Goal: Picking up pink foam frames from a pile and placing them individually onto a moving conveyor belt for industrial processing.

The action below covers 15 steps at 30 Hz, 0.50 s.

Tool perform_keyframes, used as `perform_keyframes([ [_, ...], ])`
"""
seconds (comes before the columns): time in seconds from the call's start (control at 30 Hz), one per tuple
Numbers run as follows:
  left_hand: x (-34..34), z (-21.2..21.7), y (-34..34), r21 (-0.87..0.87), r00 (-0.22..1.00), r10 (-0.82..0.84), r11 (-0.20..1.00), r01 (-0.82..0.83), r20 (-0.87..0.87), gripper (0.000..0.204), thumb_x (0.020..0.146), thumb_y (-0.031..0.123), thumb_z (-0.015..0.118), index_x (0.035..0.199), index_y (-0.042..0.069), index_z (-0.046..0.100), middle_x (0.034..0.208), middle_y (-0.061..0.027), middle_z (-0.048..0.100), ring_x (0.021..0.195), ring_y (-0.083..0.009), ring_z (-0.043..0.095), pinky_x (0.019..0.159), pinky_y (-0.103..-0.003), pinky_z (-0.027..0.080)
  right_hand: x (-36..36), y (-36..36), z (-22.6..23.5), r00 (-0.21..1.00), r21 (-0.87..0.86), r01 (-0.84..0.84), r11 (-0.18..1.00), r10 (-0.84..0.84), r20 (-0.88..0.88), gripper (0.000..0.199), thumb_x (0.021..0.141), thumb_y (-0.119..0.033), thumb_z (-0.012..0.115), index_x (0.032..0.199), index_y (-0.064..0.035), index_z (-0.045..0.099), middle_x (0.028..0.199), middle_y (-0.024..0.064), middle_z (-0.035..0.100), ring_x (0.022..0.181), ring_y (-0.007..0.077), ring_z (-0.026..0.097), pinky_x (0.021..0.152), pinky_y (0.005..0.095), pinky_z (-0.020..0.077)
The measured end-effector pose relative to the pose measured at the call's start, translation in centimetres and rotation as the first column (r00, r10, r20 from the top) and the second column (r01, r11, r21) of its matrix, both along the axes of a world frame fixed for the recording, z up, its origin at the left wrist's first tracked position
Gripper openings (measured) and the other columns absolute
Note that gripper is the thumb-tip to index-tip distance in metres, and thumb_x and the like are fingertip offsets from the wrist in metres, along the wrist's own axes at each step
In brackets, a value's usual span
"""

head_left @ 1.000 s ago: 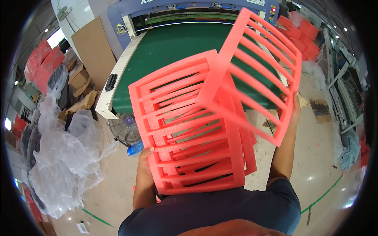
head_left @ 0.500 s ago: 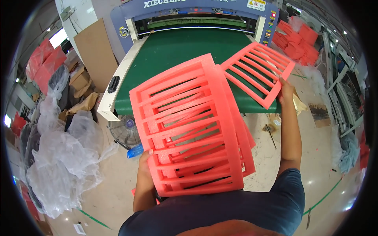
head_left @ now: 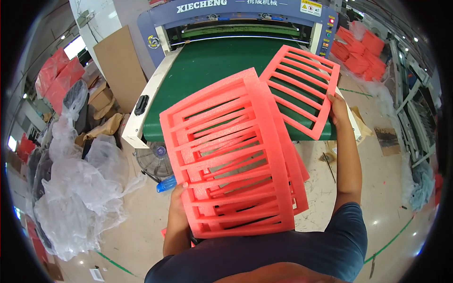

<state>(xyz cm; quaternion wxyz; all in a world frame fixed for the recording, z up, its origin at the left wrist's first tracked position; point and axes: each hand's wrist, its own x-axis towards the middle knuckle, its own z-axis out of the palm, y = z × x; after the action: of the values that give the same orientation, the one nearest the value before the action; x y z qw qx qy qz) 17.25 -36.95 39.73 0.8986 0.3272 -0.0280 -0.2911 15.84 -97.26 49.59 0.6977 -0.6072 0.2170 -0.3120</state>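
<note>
A stack of red foam frames (head_left: 279,188) with slatted openings leans upright against my body. My left hand (head_left: 178,200) grips its left edge, the thumb in front and the other fingers hidden behind the foam. Out to the right, my right hand (head_left: 338,111) is closed on the edge of a single red foam frame (head_left: 322,125). That frame is tilted over the front right part of the green conveyor belt (head_left: 207,59), and its left side meets or overlaps the top of the stack. Whether it touches the belt I cannot tell.
A blue-grey machine (head_left: 226,10) spans the belt's far end. Crumpled clear plastic (head_left: 80,198) heaps on the left floor, near a cardboard sheet (head_left: 120,61). A floor fan (head_left: 154,160) stands below the belt. More red foam (head_left: 361,52) is piled at the back right.
My right hand has swung the single frame slightly left and turned it, so its slats now slope differently over the belt. My left hand keeps its grip on the stack.
</note>
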Motion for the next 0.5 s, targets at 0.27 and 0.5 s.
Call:
perform_keyframes([
  [0.27, -0.1, 0.1, 0.0, 0.031, 1.0, 0.006, 0.999, -0.006, -0.003, 0.074, 0.082, 0.023, 0.069, 0.147, 0.003, 0.043, 0.139, -0.0186, 0.058, 0.124, -0.0362, 0.058, 0.105, -0.052, 0.048, 2.7, -3.3, 2.4, 0.991, -0.098, -0.072, 0.993, 0.061, -0.115, 0.033, 0.103, -0.019, 0.054, 0.131, -0.0042, 0.063, 0.109, 0.0077, 0.072, 0.091, 0.0171, 0.069, 0.082, 0.034, 0.0567],
  [0.5, -1.4, 0.9, -0.5, 0.007, 0.999, 0.051, 0.999, -0.051, 0.016, 0.077, 0.081, 0.027, 0.068, 0.148, 0.002, 0.041, 0.142, -0.0195, 0.056, 0.125, -0.0381, 0.058, 0.107, -0.052, 0.047, 4.6, -4.7, 3.1, 0.84, -0.831, -0.234, 0.504, -0.326, -0.434, 0.098, 0.081, -0.061, 0.075, 0.151, 0.0002, 0.042, 0.118, 0.029, 0.067, 0.108, 0.037, 0.067, 0.096, 0.042, 0.0512],
])
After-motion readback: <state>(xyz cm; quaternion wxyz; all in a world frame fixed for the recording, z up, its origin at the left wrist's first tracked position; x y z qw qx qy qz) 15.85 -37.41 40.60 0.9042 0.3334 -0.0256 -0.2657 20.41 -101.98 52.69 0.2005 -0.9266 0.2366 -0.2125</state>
